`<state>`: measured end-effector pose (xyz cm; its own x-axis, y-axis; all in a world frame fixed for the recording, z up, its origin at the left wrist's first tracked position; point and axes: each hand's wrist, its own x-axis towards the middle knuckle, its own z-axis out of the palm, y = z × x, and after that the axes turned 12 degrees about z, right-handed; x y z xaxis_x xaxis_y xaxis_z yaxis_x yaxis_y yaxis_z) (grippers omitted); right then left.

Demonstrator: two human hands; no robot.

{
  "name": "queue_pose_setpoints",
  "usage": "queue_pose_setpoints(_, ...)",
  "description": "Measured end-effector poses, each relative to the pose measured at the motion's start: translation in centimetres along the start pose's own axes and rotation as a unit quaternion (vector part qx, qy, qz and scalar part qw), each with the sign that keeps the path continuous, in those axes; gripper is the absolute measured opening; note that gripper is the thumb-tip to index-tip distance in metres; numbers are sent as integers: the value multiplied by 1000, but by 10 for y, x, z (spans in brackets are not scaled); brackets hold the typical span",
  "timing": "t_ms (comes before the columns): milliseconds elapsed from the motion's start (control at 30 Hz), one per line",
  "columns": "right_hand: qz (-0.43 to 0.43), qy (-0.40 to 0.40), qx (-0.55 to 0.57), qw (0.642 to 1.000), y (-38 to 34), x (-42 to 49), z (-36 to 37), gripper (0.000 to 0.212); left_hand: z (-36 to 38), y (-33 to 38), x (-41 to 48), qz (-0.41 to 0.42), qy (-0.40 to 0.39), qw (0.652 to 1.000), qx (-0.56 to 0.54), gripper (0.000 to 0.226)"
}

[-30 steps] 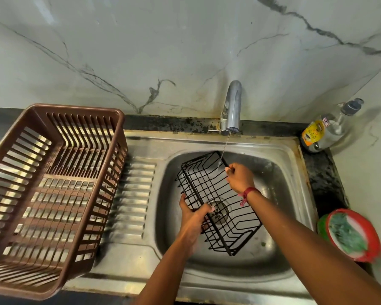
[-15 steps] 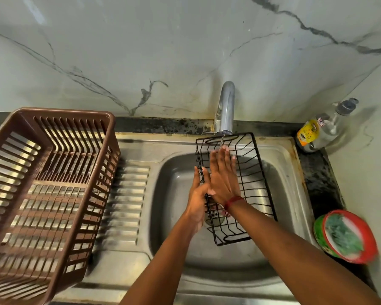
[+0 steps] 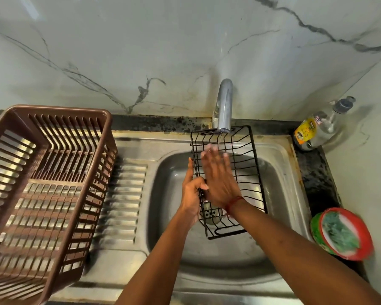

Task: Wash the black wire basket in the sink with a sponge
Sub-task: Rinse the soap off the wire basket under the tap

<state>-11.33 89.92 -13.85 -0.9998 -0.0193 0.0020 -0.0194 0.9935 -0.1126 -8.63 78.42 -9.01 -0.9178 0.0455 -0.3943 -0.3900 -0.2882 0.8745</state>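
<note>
- Head view: you hold the basket (image 3: 246,170) over the sink (image 3: 169,194), its far end just under the tap (image 3: 224,106), where a thin stream of water falls onto the wires.
- Your left hand (image 3: 191,194) grips the basket's left rim, fingers curled round the wire.
- Your right hand (image 3: 218,179) lies flat on the wires, fingers straight and slightly apart, tips blurred at the stream.
- Your sponge (image 3: 339,234) sits in a red-rimmed tub (image 3: 367,238) on the table (image 3: 315,172), right of the sink, well apart from both hands.
- A brown crate (image 3: 48,172) stands left of the sink.
</note>
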Motion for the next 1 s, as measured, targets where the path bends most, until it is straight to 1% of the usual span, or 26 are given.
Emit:
queue_pose_setpoints(33, -78, -4, -22, 997, -1, -4, 1, 72, -2, 1, 1, 5, -3, 1000, 1, 107)
queue_pose_setpoints(67, -135, -8, -36, 990, 1, -6, 0, 72, -4, 2, 1, 12, -4, 1000, 4, 107)
queue_pose_setpoints(133, -195, -7, -63, 979, 8, -5, -4, 72, -5, 6, -2, 16, -1, 1000, 5, 108)
queue_pose_setpoints(167, -198, -7, -71, 978, 12, -2, -4, 71, -4, 7, -4, 18, 2, 1000, 2, 108)
queue_pose_setpoints(200, -171, -8, -66, 983, 13, 0, -5, 71, -3, 6, -3, 21, 9, 1000, -3, 108)
queue_pose_setpoints(233, -108, -5, -36, 994, 14, 1, -4, 71, -3, 5, -1, 19, 15, 1000, -4, 110)
queue_pose_setpoints(267, -21, 2, 11, 1000, 14, 3, -5, 71, -2, 5, 0, 19, 18, 1000, -6, 112)
queue_pose_setpoints(300, 55, 12, 51, 997, 14, 3, -5, 72, -1, 4, 1, 13, 20, 1000, -6, 113)
queue_pose_setpoints(333, 94, 18, 63, 993, 14, 3, -5, 73, -2, 2, 4, 13, 22, 1000, -7, 111)
queue_pose_setpoints(367, 86, 14, 49, 995, 12, 0, -5, 74, -2, 4, 5, 9, 23, 1000, -5, 105)
queue_pose_setpoints(400, 29, 3, 19, 999, 11, -5, -4, 73, -2, 5, 5, 12, 24, 1000, -5, 101)
queue_pose_setpoints(433, -61, -11, -18, 998, 10, -11, -2, 73, -2, 6, 5, 11, 22, 1000, -5, 100)
queue_pose_setpoints(467, -153, -25, -48, 987, 10, -16, -1, 72, -3, 7, 6, 13, 21, 1000, -9, 101)
queue_pose_setpoints(500, -216, -34, -67, 973, 12, -18, 0, 72, -3, 9, 6, 10, 21, 1000, -15, 101)
queue_pose_setpoints(533, -245, -35, -77, 966, 16, -17, 0, 71, -3, 9, 7, 10, 22, 1000, -19, 101)
queue_pose_setpoints(567, -244, -32, -79, 966, 21, -15, 1, 69, -2, 9, 7, 9, 20, 1000, -19, 102)
queue_pose_setpoints(600, -221, -34, -75, 972, 25, -11, 2, 68, -2, 10, 8, 13, 18, 1000, -21, 103)
queue_pose_setpoints(700, -74, -38, -28, 996, 29, -7, 1, 71, -2, 5, 13, 20, 15, 1000, -8, 111)
queue_pose_setpoints(767, -6, -40, 3, 999, 25, -6, 2, 72, -3, 1, 14, 25, 21, 999, -8, 116)
queue_pose_setpoints(833, 7, -58, 7, 998, 18, -9, 4, 75, -5, -4, 12, 30, 13, 999, 3, 116)
queue_pose_setpoints(900, -9, -57, -3, 998, 16, -13, 2, 76, -10, -6, 8, 34, 0, 999, 20, 120)
queue_pose_setpoints(933, -17, -43, -12, 999, 18, -14, -3, 74, -12, -7, 7, 38, -7, 999, 30, 121)
queue_pose_setpoints(967, -21, -12, -13, 1000, 22, -14, -9, 69, -14, -7, 5, 39, -8, 998, 40, 121)
queue_pose_setpoints(1000, -22, 38, -6, 999, 26, -14, -16, 63, -17, -8, 3, 41, -6, 998, 44, 121)
